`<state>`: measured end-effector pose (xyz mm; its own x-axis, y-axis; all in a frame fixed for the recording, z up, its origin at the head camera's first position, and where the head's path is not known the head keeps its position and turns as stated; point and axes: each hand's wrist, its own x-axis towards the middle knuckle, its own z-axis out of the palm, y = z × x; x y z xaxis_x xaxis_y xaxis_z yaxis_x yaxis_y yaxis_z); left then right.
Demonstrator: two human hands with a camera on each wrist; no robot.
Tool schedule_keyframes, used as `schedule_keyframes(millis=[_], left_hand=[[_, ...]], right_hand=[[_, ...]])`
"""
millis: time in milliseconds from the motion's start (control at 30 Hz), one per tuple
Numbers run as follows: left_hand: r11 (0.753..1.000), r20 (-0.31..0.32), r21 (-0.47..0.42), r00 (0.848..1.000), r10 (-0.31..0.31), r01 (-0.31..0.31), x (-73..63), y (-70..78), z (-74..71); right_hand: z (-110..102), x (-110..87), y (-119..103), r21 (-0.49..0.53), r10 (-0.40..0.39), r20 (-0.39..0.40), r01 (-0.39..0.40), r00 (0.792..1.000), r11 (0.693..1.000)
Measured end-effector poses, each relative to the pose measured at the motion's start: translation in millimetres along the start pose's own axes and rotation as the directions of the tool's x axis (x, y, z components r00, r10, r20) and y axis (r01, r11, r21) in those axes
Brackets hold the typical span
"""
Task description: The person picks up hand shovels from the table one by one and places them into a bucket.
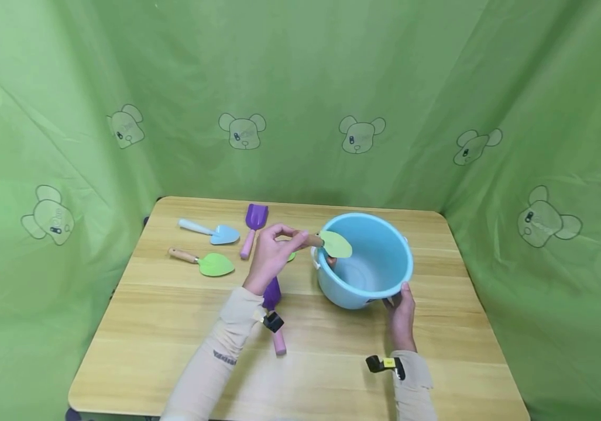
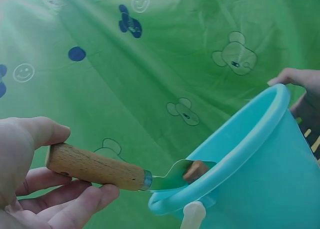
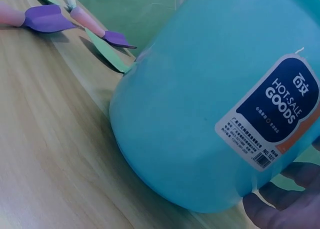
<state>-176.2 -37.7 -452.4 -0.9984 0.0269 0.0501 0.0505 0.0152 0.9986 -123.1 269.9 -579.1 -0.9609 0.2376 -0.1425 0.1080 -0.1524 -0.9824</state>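
My left hand (image 1: 274, 251) pinches the wooden handle of a green trowel (image 1: 336, 244) between thumb and fingers. Its leaf-shaped blade reaches over the left rim of a light blue bucket (image 1: 350, 298). Inside the bucket, close to that blade, a brown wooden piece (image 2: 195, 172) shows; the rest of it is hidden. With the thumb at the rim and the fingers under it, my right hand (image 1: 401, 313) grips the bucket at its near right side. A white handle joint (image 2: 193, 215) sits on the bucket's left side.
On the table (image 1: 353, 368) lie a blue trowel (image 1: 225, 234), another green trowel (image 1: 216, 265) and a purple scoop (image 1: 256, 216). A second purple scoop (image 1: 272, 294) is partly under my left wrist. One more green blade (image 1: 291, 256) peeks out beside the bucket. Green curtain (image 1: 300, 58) surrounds the table.
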Motion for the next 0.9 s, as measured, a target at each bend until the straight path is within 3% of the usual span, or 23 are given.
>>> schedule_keyframes(millis=[233,600,733,900], left_hand=[[0.996,0.010,0.084,0.999,0.038,-0.038,2.0,-2.1,10.4],[0.981,0.071,0.177,0.995,0.072,-0.084,12.1,-12.5,28.6],[0.952,0.086,0.269,0.988,0.126,-0.145,13.5,-18.6,35.7],[0.886,0.098,0.416,0.978,0.182,-0.206,13.9,-24.9,44.0]], right_hand=[[-2,-2.4,-1,0.007,-0.027,0.048,0.026,0.998,1.000],[-2,5.3,-3,-0.020,0.003,0.023,-0.002,1.000,1.000],[-5,5.4,-1,-0.066,-0.011,0.031,0.014,0.999,0.998],[-7,4.0,1,-0.071,-0.020,0.025,0.022,1.000,0.997]])
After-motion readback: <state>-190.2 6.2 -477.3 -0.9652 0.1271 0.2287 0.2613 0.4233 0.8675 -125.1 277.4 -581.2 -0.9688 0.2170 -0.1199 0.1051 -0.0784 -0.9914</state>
